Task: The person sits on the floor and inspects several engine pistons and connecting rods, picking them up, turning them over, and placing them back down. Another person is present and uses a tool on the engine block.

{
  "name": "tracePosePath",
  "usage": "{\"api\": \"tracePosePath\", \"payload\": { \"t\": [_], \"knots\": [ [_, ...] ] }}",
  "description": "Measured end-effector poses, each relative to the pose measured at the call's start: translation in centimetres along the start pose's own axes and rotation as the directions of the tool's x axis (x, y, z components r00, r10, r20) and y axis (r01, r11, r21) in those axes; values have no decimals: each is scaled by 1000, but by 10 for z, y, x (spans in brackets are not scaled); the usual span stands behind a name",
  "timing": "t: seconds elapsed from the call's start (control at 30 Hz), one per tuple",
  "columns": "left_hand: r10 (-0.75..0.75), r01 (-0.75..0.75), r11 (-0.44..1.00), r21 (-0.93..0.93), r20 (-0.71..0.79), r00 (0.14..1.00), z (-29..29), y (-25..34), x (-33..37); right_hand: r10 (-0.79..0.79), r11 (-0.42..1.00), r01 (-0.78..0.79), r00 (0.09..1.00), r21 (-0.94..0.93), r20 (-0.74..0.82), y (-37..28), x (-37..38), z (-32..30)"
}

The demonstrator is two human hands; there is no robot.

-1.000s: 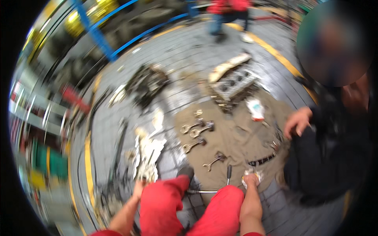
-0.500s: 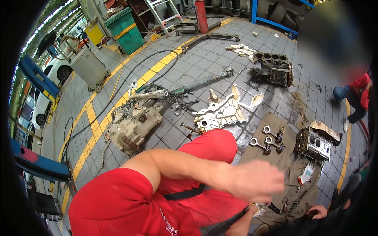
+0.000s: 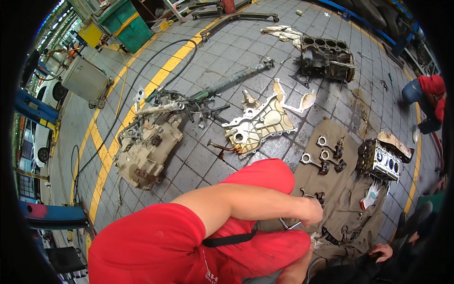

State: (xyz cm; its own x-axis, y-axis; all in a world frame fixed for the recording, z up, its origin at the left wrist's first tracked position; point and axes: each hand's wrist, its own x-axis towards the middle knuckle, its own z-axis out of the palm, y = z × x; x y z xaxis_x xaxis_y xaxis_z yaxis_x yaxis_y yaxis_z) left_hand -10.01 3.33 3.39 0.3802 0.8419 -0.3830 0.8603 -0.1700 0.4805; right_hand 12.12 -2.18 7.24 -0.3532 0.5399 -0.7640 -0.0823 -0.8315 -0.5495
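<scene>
My left hand (image 3: 309,212) reaches across my knee, low over a brown cloth (image 3: 309,142). Its fingers curl downward and their tips are hidden. A piston with its connecting rod (image 3: 319,196) lies right beside the knuckles; whether they touch, I cannot tell. A shiny metal bar (image 3: 289,224) shows just under the wrist, partly behind my leg. Further up the cloth are three more pistons with rods (image 3: 325,155). My right hand (image 3: 314,242) is mostly hidden past my knee, with something whitish at it; its fingers do not show.
A cylinder head (image 3: 380,163) and a glove (image 3: 370,196) lie at the cloth's right. Beyond stand an engine block (image 3: 326,59), a pale metal cover (image 3: 265,124) and a gearbox (image 3: 149,149). Another person's hand (image 3: 380,252) is at lower right; a crouching person (image 3: 428,97) is far right.
My left hand has lowered and drawn slightly up and left, no longer blurred. The piston beside it and the shiny bar now show. The whole view has shifted a little.
</scene>
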Motion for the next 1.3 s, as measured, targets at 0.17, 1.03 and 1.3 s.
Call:
{"api": "tracePosePath", "payload": {
  "t": [0.17,1.03,1.3],
  "knots": [
    [65,-65,996,-62,4,998,3,-11,41,-122,991,117,989,-59,-86,-16,-22,48],
    [283,-275,909,-312,-20,959,18,-9,120,-463,863,362,846,-353,-263,-21,140,-86],
    [-653,-278,-526,-804,172,738,-32,-128,130,-467,884,444,844,-147,-261,-19,140,-101]
  ]
}}
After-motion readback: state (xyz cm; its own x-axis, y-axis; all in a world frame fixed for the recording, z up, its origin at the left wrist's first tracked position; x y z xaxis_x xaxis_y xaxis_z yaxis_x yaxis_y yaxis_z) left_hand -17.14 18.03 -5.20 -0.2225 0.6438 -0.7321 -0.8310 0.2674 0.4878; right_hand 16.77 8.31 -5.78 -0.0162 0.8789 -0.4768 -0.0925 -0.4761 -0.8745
